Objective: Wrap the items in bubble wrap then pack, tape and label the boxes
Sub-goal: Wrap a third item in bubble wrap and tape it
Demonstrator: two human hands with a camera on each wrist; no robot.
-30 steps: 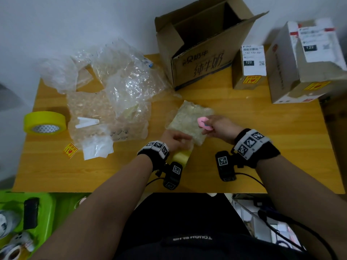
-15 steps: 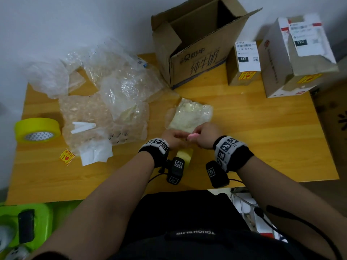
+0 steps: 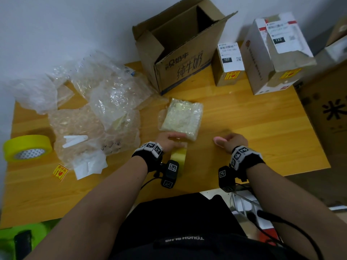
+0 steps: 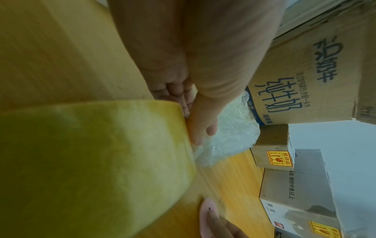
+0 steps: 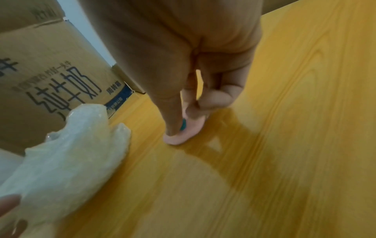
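Note:
A flat item wrapped in bubble wrap (image 3: 181, 119) lies mid-table in the head view. My left hand (image 3: 170, 138) rests on its near edge, fingers laid out straight over the wrap (image 4: 230, 136). A roll of yellow tape (image 3: 178, 155) stands on edge just under that wrist and fills the left wrist view (image 4: 91, 161). My right hand (image 3: 228, 140) is apart to the right of the package, low over the bare wood. It pinches a small pink cutter (image 5: 183, 133) between thumb and forefinger, its tip against the table. An open cardboard box (image 3: 180, 59) stands behind the package.
Loose bubble wrap (image 3: 105, 109) and white paper (image 3: 88, 164) cover the left half of the table (image 3: 253, 128). A second yellow tape roll (image 3: 26, 147) sits at the far left, a fragile sticker (image 3: 60, 172) near it. Two labelled boxes (image 3: 229, 64) (image 3: 272, 57) stand back right.
My right hand, holding the pink cutter, was at the package's near edge beside my left hand and has drawn away to the right. The left hand stays on the package.

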